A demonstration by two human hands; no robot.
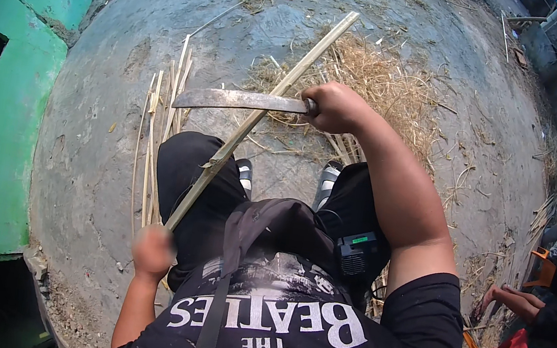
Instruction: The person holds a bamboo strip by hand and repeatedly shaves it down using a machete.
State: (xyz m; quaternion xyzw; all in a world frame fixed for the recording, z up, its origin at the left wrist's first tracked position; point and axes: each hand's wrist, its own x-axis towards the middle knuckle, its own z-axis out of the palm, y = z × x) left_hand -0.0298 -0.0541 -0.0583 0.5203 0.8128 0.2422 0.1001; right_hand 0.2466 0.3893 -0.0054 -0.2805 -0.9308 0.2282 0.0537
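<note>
My right hand [333, 108] is closed round the dark handle of a machete [232, 101]. Its long, worn blade points left and lies across a pale bamboo strip [299, 68], on the upper side as I see it. At the strip's lower end my left hand [154, 249] grips it, though that hand looks blurred. The strip slants up and to the right from beside my left thigh, past the blade, toward a heap of shavings. A ragged splinter [213, 163] stands off the strip below the blade.
Curly bamboo shavings [389, 83] lie heaped ahead on the concrete ground [106, 95]. Several split strips [151, 150] lie left of my knee. A green wall [9, 138] rises at left. A small black device [357, 255] rests on my right thigh. Another person's legs [515, 300] show at right.
</note>
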